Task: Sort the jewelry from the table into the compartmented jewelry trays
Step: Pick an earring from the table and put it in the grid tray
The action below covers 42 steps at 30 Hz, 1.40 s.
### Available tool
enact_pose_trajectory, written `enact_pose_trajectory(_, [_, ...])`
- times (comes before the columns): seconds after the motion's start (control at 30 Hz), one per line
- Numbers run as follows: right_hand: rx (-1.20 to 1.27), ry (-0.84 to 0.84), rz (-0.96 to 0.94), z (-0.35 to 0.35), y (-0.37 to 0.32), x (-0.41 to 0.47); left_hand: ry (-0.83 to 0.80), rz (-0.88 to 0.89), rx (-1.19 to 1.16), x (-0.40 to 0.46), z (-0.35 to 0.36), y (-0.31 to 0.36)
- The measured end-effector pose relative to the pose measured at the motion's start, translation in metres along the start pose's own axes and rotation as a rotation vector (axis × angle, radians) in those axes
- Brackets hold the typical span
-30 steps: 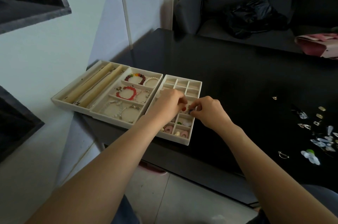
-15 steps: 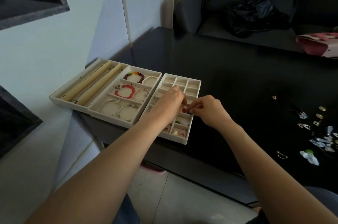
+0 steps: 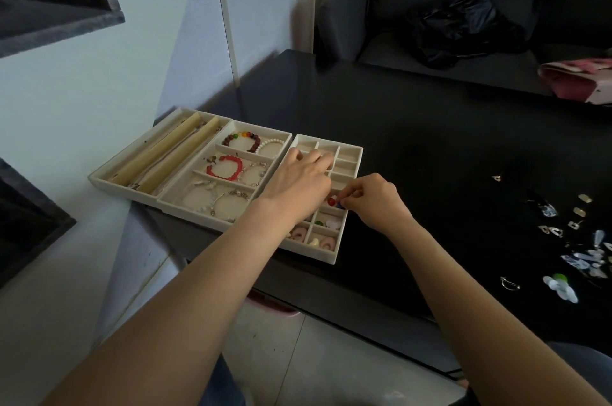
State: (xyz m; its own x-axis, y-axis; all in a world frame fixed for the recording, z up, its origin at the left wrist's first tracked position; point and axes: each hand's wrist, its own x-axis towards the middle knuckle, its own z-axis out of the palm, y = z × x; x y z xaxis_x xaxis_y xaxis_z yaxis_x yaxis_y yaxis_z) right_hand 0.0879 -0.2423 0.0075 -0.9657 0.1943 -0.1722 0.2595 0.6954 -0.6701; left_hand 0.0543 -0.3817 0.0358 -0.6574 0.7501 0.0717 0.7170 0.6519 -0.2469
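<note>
Right hand [image 3: 372,203] pinching red bead [image 3: 331,201] over small tray [image 3: 334,253], mid cell just below fingertips. Left hand [image 3: 298,185] flat, fingers straight, steadying left cells. Loose jewelry [image 3: 576,253] far right.

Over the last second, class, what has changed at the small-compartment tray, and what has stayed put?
The left hand has uncurled, its fingers reaching toward the tray's far compartments. The right hand still pinches something small beside the red bead. Trays, bracelets and loose jewelry on the table haven't moved.
</note>
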Motion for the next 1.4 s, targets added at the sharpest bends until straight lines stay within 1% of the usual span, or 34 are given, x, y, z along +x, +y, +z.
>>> enact_pose_trajectory(0.17, [0.027,0.014,0.034,0.002,0.001,0.001,-0.020,0.012,0.040,0.001,-0.002,0.004])
enact_pose_trajectory(0.33, [0.047,0.005,0.037,0.002,0.001,0.002,0.024,-0.005,-0.023,-0.001,-0.003,0.002])
enact_pose_trajectory(0.5, [0.034,0.013,0.037,0.003,0.002,0.004,-0.028,0.003,-0.062,-0.004,-0.001,-0.001])
enact_pose_trajectory(0.63, [-0.048,0.015,0.003,0.000,0.002,0.003,-0.027,-0.009,-0.134,-0.006,0.005,-0.001])
enact_pose_trajectory(0.77, [-0.102,-0.034,-0.049,-0.005,0.000,0.004,-0.038,-0.038,-0.209,-0.006,0.005,-0.003])
enact_pose_trajectory(0.87, [-0.143,-0.079,-0.058,-0.010,0.000,0.004,-0.048,-0.045,-0.219,-0.007,0.006,-0.004])
enact_pose_trajectory(1.07, [-0.238,-0.108,-0.064,-0.015,-0.002,0.004,-0.059,-0.045,-0.207,-0.005,0.005,-0.003])
enact_pose_trajectory(1.23, [-0.368,-0.120,-0.069,-0.017,-0.005,0.000,-0.067,-0.047,-0.204,-0.006,0.007,-0.003])
enact_pose_trajectory(1.4, [-0.401,-0.102,-0.100,-0.019,-0.001,-0.005,-0.086,-0.033,-0.235,-0.009,0.008,-0.003])
